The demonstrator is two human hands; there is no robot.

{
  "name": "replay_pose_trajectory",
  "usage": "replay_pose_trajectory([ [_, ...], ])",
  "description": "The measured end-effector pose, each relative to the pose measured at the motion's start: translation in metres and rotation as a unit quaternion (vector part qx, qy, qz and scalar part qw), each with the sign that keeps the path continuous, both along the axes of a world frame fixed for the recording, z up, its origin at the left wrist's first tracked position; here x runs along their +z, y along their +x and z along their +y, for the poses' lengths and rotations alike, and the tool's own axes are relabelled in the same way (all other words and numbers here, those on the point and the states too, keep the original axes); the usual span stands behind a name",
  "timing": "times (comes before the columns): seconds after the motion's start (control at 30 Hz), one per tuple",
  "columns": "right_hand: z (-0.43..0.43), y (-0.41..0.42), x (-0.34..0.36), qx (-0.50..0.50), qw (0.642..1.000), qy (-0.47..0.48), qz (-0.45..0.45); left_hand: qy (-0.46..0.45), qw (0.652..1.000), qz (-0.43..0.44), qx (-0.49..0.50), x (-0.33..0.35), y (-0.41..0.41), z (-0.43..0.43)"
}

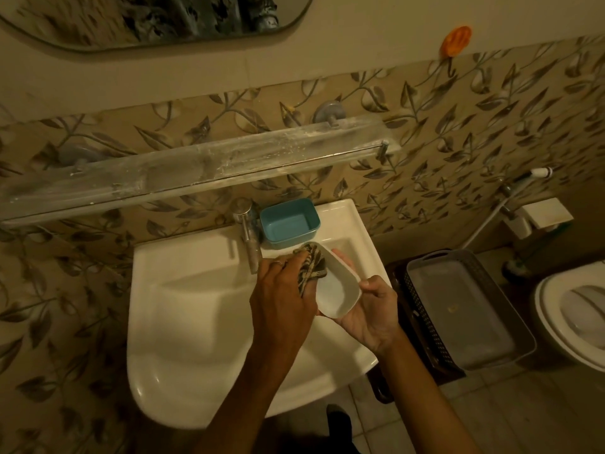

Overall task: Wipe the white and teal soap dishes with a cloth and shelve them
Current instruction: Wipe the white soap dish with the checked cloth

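The white soap dish (337,294) is held tilted over the right side of the white sink (196,322). My right hand (370,311) cups it from below and the right. My left hand (281,296) presses a striped dark-and-tan cloth (311,262) against the dish's upper left rim and inside. The teal soap dish (289,222) stands upright on the sink's back ledge, just right of the chrome tap (248,234). Above the sink runs a dusty glass shelf (196,165) with nothing on it.
A grey plastic basket (465,309) sits on the floor right of the sink, over a dark crate. A white toilet (576,319) is at the far right, with a hand sprayer (540,173) on the wall. An orange hook (455,40) and a mirror (157,18) hang above.
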State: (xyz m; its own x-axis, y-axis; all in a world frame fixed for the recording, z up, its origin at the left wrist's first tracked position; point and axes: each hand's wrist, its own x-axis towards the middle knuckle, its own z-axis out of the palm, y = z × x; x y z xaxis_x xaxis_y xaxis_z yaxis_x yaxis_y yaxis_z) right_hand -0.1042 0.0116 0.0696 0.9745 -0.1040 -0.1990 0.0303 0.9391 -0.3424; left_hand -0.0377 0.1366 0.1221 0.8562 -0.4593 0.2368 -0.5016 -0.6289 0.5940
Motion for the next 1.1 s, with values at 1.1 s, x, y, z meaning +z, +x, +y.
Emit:
replay_pose_trajectory([
  [1.1, -0.004, -0.005, 0.0, -0.035, 0.978, -0.164, 0.125, 0.245, 0.966, 0.045, -0.074, -0.015, -0.012, -0.021],
])
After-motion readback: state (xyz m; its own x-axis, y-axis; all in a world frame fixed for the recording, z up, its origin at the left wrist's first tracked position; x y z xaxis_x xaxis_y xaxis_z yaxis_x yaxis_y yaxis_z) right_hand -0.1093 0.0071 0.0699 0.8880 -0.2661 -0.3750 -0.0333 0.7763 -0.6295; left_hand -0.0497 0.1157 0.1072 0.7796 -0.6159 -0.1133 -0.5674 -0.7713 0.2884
